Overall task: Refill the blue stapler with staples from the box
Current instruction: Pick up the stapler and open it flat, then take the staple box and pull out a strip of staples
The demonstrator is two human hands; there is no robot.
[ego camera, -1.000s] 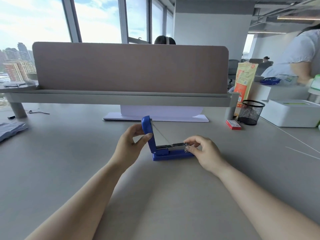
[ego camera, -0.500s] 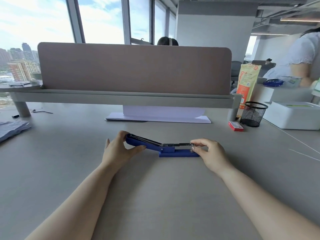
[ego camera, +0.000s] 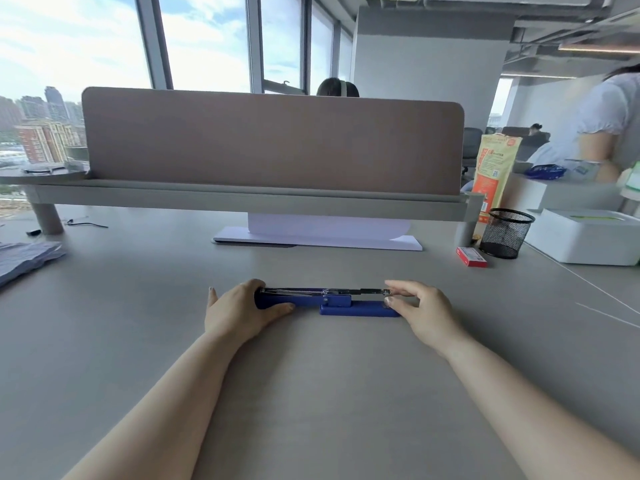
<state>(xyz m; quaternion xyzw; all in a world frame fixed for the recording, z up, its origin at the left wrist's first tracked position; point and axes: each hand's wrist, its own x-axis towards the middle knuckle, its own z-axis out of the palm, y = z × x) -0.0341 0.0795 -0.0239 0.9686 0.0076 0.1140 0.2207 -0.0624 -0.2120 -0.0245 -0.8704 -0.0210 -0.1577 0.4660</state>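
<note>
The blue stapler [ego camera: 337,301] lies folded fully flat on the grey desk [ego camera: 311,393], its top cover swung out to the left and its metal staple channel showing along the top. My left hand [ego camera: 239,311] grips the cover's left end. My right hand [ego camera: 424,311] pinches the right end of the channel and base between thumb and fingers. The red staple box [ego camera: 471,256] lies shut on the desk at the far right, well away from both hands.
A black mesh pen cup [ego camera: 504,233] and a white box [ego camera: 588,239] stand behind the staple box. A divider panel [ego camera: 273,140] on a raised shelf spans the back, with white paper [ego camera: 318,233] beneath it. Folded cloth [ego camera: 24,259] lies far left. A person [ego camera: 606,126] stands at right.
My left hand has swung the stapler's cover from upright down to the left until it lies flat. My right hand has stayed on the right end.
</note>
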